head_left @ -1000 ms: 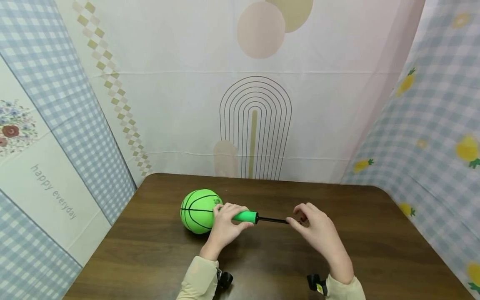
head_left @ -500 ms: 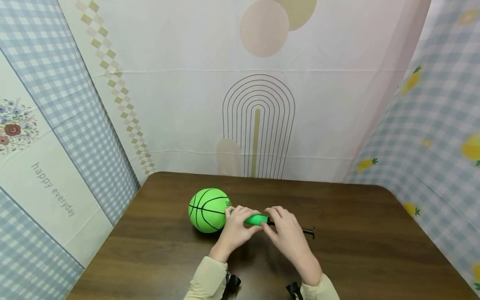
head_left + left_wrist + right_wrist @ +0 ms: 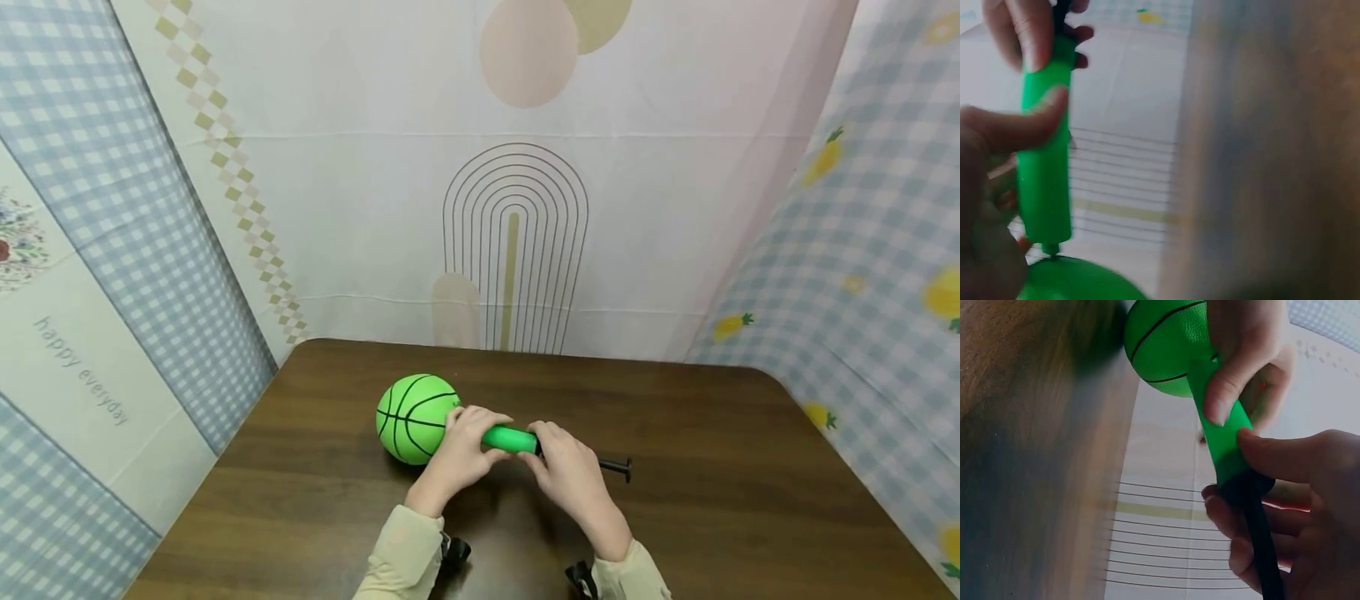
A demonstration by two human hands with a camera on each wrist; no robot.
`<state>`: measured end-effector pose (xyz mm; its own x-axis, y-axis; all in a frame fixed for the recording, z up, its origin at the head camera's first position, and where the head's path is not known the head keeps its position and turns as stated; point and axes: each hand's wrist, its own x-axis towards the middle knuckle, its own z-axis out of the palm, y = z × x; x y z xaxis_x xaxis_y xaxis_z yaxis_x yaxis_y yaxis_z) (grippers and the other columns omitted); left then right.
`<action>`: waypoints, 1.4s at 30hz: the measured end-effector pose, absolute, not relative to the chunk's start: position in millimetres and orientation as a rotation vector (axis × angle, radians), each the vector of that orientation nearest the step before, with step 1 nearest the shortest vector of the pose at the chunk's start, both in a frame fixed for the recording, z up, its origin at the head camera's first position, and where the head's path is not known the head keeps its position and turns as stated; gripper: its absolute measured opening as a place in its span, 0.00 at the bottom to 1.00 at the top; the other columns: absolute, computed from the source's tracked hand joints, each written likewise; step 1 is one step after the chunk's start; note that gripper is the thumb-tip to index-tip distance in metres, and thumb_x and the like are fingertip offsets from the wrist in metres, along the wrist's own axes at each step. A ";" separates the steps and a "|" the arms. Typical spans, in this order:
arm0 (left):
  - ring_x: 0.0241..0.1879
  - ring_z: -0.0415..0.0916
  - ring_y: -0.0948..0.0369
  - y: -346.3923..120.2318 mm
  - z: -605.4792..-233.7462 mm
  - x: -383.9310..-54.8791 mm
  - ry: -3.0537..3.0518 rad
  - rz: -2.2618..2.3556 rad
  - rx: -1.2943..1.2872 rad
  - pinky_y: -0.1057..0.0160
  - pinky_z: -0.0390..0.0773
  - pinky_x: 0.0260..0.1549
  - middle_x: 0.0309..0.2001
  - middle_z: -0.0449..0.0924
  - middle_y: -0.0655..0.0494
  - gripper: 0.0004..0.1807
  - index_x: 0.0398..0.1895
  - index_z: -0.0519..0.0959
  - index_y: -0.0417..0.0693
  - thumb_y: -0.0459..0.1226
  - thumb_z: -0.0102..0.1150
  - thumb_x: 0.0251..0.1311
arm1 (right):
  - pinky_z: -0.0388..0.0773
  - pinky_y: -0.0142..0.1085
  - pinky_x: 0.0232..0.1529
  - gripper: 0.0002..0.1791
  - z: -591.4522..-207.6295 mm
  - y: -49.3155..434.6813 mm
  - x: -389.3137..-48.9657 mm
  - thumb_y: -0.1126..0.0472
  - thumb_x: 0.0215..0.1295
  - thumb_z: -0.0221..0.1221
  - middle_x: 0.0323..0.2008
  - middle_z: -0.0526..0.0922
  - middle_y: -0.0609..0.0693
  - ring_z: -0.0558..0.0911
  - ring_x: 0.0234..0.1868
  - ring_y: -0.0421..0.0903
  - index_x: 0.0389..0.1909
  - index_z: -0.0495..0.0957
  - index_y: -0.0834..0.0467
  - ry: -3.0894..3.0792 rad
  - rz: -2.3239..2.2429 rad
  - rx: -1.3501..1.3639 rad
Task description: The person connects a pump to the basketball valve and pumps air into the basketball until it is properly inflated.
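Observation:
A green hand pump (image 3: 512, 439) is held above the table, its barrel running sideways from the bright green basketball (image 3: 411, 419). My left hand (image 3: 463, 446) grips the barrel near the ball, thumb along its side. In the left wrist view, the narrow nozzle end (image 3: 1051, 249) meets the top of the ball. My right hand (image 3: 573, 473) pinches the other end of the barrel at the black collar (image 3: 1246, 486). From that collar the black plunger rod (image 3: 1264, 550) passes beside the right palm. Its T-shaped handle (image 3: 627, 470) sticks out right of the hand, untouched.
Beneath everything lies a dark brown wooden table (image 3: 720, 492) with rounded far corners. A pale printed cloth (image 3: 360, 217) hangs behind it. Checked cloths stand at the left (image 3: 142, 242) and right (image 3: 862, 333). Each wrist carries a small black camera (image 3: 453, 557).
My right hand has moved left from the rod's handle end to the barrel's collar, leaving the handle exposed. The ball, pump and left hand have shifted slightly right in the head view.

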<state>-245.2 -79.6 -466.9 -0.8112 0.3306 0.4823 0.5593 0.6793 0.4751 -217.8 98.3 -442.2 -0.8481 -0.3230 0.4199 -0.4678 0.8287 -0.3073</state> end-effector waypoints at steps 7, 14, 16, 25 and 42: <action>0.56 0.73 0.50 -91.8 -448.8 -238.6 -2.646 -0.648 -0.485 0.44 0.59 0.64 0.44 0.84 0.54 0.21 0.45 0.83 0.47 0.30 0.74 0.44 | 0.66 0.29 0.24 0.15 -439.6 99.7 -216.9 0.56 0.52 0.71 0.29 0.79 0.43 0.70 0.23 0.36 0.40 0.80 0.54 -2.631 0.585 0.570; 0.56 0.75 0.51 -104.1 -447.6 -243.3 -2.612 -0.625 -0.379 0.48 0.63 0.64 0.43 0.85 0.51 0.23 0.34 0.85 0.47 0.16 0.56 0.39 | 0.63 0.27 0.22 0.16 -435.3 98.3 -217.1 0.53 0.52 0.71 0.26 0.79 0.40 0.68 0.21 0.34 0.41 0.82 0.51 -2.623 0.634 0.572; 0.55 0.76 0.51 -106.9 -449.6 -245.0 -2.573 -0.664 -0.369 0.48 0.64 0.63 0.43 0.86 0.51 0.24 0.32 0.85 0.47 0.14 0.53 0.39 | 0.64 0.27 0.22 0.15 -434.3 97.0 -217.3 0.53 0.51 0.72 0.25 0.80 0.40 0.68 0.21 0.33 0.40 0.83 0.50 -2.614 0.632 0.560; 0.49 0.81 0.54 -116.6 -456.5 -248.3 -2.337 -0.798 -0.360 0.49 0.69 0.61 0.37 0.88 0.52 0.22 0.28 0.87 0.44 0.13 0.51 0.38 | 0.70 0.30 0.22 0.16 -428.3 93.4 -215.1 0.54 0.48 0.74 0.32 0.87 0.45 0.79 0.25 0.38 0.40 0.85 0.50 -2.566 0.631 0.552; 0.48 0.82 0.54 -114.8 -458.2 -249.3 -2.262 -0.855 -0.368 0.51 0.68 0.62 0.35 0.88 0.52 0.15 0.27 0.87 0.41 0.16 0.60 0.41 | 0.68 0.31 0.21 0.16 -423.3 99.1 -214.2 0.52 0.49 0.73 0.30 0.87 0.45 0.79 0.26 0.40 0.40 0.86 0.48 -2.592 0.615 0.519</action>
<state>-249.3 -114.8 -458.2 -0.7275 0.0223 0.6857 0.4702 0.7441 0.4746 -214.2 99.1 -423.3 -0.8403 -0.2548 0.4785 -0.4426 0.8321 -0.3343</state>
